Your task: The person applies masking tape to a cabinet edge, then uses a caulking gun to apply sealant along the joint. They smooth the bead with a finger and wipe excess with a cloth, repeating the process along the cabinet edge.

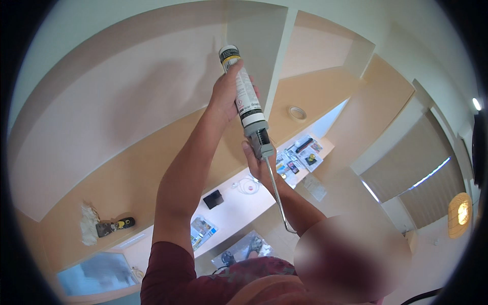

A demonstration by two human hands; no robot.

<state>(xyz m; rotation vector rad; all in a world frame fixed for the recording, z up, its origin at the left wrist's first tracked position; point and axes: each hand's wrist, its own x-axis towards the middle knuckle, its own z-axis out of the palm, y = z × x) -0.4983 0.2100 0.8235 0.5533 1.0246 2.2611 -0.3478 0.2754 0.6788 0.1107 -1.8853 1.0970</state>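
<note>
One caulk gun [261,140] aimed, seemingly, at corner [226,30] | left hand [226,91]: fingers round tube [247,94]; right hand [261,165]: fingers mostly hidden, cannot tell | likely needs steadiness

Soft, fairly bright light fills the space, with broad, soft-edged shadows on the pale wall [76,132] left of the left hand [223,96], while the white table [244,218] below the right hand [258,170] looks nearly washed out. Well right of both hands, a small light [477,104] glares white, a woven lampshade [462,212] glows yellow and bright slits edge the blinds [406,157]. The caulking gun [262,140] in the hands is reasonably sharp, a heavy blur smears the area below right, and fisheye distortion bows the shelf [127,188] toward a black rim.
</note>
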